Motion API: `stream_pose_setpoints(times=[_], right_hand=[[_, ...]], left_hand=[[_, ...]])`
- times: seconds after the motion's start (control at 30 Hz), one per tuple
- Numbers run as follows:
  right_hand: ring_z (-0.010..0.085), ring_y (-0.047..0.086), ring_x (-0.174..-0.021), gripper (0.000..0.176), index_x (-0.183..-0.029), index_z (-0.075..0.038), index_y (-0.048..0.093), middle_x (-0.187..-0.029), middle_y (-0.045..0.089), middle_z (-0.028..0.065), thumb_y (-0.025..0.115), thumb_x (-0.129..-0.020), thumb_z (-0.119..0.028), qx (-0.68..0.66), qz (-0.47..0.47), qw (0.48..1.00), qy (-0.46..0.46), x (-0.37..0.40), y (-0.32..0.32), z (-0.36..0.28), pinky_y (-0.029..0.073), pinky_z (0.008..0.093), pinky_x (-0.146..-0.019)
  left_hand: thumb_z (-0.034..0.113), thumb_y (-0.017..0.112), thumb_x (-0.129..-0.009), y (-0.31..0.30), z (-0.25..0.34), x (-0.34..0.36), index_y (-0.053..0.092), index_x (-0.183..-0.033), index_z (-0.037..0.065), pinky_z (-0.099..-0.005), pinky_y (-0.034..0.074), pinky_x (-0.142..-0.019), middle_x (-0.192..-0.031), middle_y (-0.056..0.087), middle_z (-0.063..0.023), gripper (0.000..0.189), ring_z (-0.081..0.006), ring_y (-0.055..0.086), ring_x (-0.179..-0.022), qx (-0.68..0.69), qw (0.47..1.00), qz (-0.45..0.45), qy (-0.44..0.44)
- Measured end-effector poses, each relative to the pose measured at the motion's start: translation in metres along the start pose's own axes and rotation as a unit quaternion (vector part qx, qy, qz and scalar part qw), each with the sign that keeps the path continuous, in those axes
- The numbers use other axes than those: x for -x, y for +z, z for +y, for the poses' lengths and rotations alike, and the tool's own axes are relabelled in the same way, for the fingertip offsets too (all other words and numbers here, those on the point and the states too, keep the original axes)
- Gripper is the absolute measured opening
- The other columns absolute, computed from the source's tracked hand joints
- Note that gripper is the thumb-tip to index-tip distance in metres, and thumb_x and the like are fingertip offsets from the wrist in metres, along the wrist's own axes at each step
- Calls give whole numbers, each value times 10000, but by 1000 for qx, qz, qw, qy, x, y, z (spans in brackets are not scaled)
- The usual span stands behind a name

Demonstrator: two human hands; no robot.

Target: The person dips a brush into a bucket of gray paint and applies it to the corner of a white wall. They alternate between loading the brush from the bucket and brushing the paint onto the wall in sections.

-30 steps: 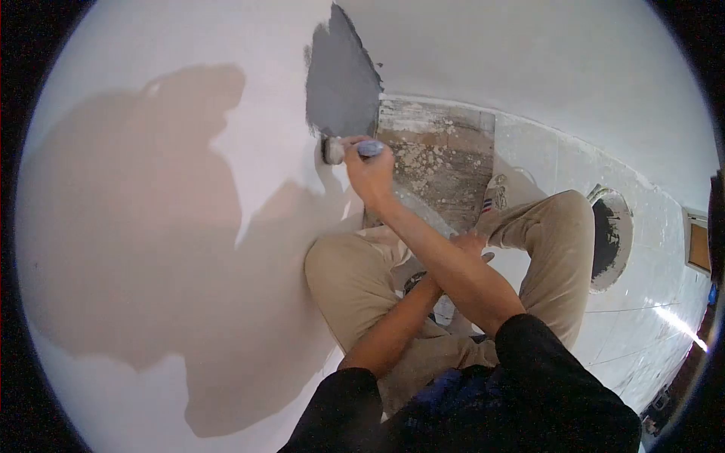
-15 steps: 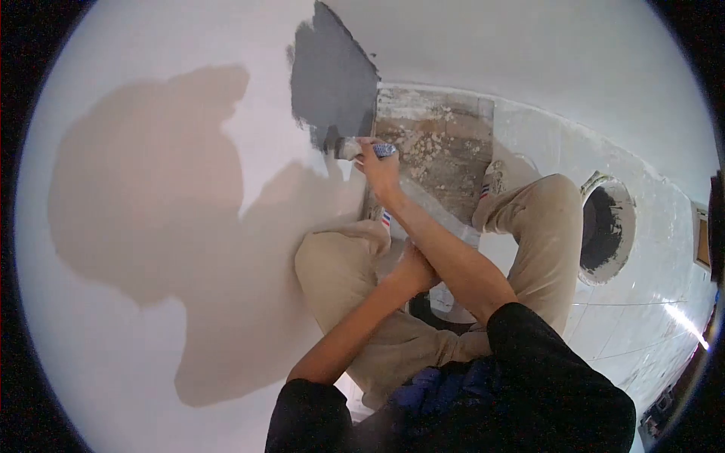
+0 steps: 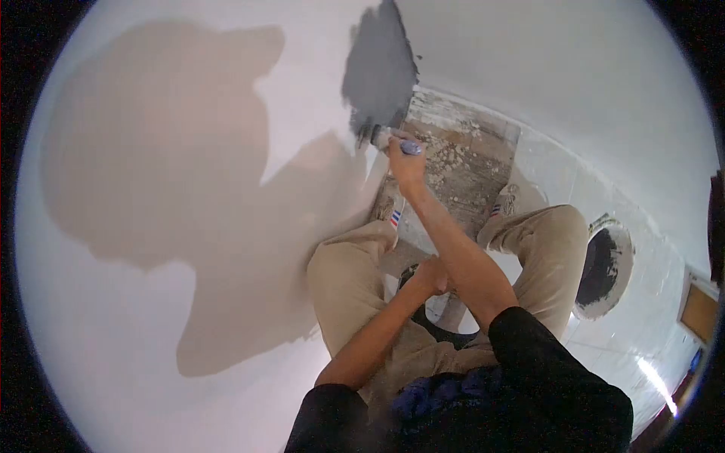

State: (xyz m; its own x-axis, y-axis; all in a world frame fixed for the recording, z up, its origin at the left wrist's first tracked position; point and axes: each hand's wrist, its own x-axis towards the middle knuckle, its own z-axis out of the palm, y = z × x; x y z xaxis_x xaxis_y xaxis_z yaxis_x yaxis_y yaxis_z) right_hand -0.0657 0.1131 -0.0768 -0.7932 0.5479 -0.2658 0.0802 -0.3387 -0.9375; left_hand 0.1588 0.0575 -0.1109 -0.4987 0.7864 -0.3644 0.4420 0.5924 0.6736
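In my right hand (image 3: pixel 408 160) is a paint brush (image 3: pixel 383 138) with a blue-and-white handle, its dark bristles against the wall (image 3: pixel 302 113) at the lower edge of a dark grey coated patch (image 3: pixel 380 72). My left hand (image 3: pixel 433 275) is closed beside my right forearm, partly hidden; what it grips cannot be made out. Just below it, between my legs, shows the dark round rim (image 3: pixel 447 334) of what looks like a container, mostly covered by my arms.
Beyond my feet is a rough patch of floor (image 3: pixel 472 170) with crumbly debris. A round tub (image 3: pixel 625 260) with dark grey contents stands right of my knee, on pale tiles (image 3: pixel 559 170). A wooden-coloured panel (image 3: pixel 700 311) is at the far right. My shadow covers the left wall.
The view has shifted and turned, so the grey patch appears farther right. The brush remains at its lower edge. My left hand appears slightly to the right, still beside the right forearm.
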Motion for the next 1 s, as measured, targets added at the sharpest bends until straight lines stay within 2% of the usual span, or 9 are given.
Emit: stream_pose_setpoints(times=[0.1, 0.23, 0.47, 0.57, 0.63, 0.7, 0.8, 0.9, 1.0], right_hand=[[151, 642, -785, 196, -1023, 29, 645, -910, 670, 82, 618, -894, -116, -46, -45, 995, 76, 7, 10, -9, 544, 258, -686], [161, 642, -853, 212, -1037, 43, 638, -938, 662, 103, 608, -894, -111, -78, -50, 994, 62, 31, 18, -83, 558, 272, -739], [172, 651, -831, 208, -1026, 41, 649, -930, 660, 101, 587, -892, -106, 77, 23, 996, 47, 9, 6, -68, 556, 265, -708], [174, 657, -791, 211, -1012, 42, 656, -931, 660, 106, 593, -886, -115, 180, 71, 981, 2, -33, 29, -13, 553, 259, -675], [171, 658, -774, 216, -1002, 41, 658, -931, 659, 112, 608, -875, -127, 126, 40, 991, -11, -29, 33, -23, 552, 257, -660], [167, 657, -765, 225, -992, 41, 660, -931, 658, 117, 629, -861, -140, -51, -53, 997, 13, 7, 18, -86, 551, 257, -651], [157, 649, -748, 231, -985, 35, 662, -930, 655, 120, 647, -849, -151, -48, -62, 997, 26, 17, -5, -104, 549, 248, -640], [162, 645, -731, 221, -973, 26, 664, -926, 654, 123, 649, -849, -156, 93, 31, 995, 19, -9, -7, -58, 546, 254, -635], [252, 662, -811, 481, -1070, 45, 558, -797, 676, 122, 725, -781, -302, 168, 103, 980, 2, -31, 3, -22, 512, 372, -736]], left_hand=[[315, 546, -836, -23, 9, 4, 561, -1232, 116, -566, 374, -980, -1248, 580, -149, 444, -367, 537, -1159, -27, 993, -84, -73], [275, 565, -832, -56, 15, -2, 533, -1269, 122, -587, 369, -972, -1298, 547, -130, 464, -362, 526, -1175, -51, 986, -133, -84], [282, 544, -867, -68, 34, -5, 452, -1359, 151, -586, 368, -976, -1409, 444, -119, 517, -328, 454, -1261, -81, 995, -20, 53], [283, 530, -884, -27, 14, -24, 458, -1359, 150, -541, 378, -999, -1409, 448, -121, 498, -328, 447, -1268, -39, 996, 16, 73], [280, 526, -890, 1, -4, -36, 465, -1357, 150, -501, 388, -1008, -1400, 461, -123, 488, -331, 456, -1260, 11, 990, 80, 115], [295, 531, -888, -77, 37, -14, 472, -1352, 141, -472, 394, -1009, -1380, 482, -135, 493, -335, 482, -1234, -48, 987, 14, 151], [315, 538, -885, -109, 54, -16, 471, -1351, 117, -444, 374, -1036, -1381, 477, -155, 511, -338, 472, -1242, -77, 990, -92, 77], [324, 548, -882, -96, 51, -22, 468, -1350, 96, -423, 341, -1066, -1410, 440, -161, 526, -334, 422, -1283, -33, 994, -96, 46], [329, 556, -880, -73, 30, -30, 471, -1345, 83, -408, 319, -1082, -1430, 416, -161, 533, -329, 385, -1311, 20, 997, -41, 65]])
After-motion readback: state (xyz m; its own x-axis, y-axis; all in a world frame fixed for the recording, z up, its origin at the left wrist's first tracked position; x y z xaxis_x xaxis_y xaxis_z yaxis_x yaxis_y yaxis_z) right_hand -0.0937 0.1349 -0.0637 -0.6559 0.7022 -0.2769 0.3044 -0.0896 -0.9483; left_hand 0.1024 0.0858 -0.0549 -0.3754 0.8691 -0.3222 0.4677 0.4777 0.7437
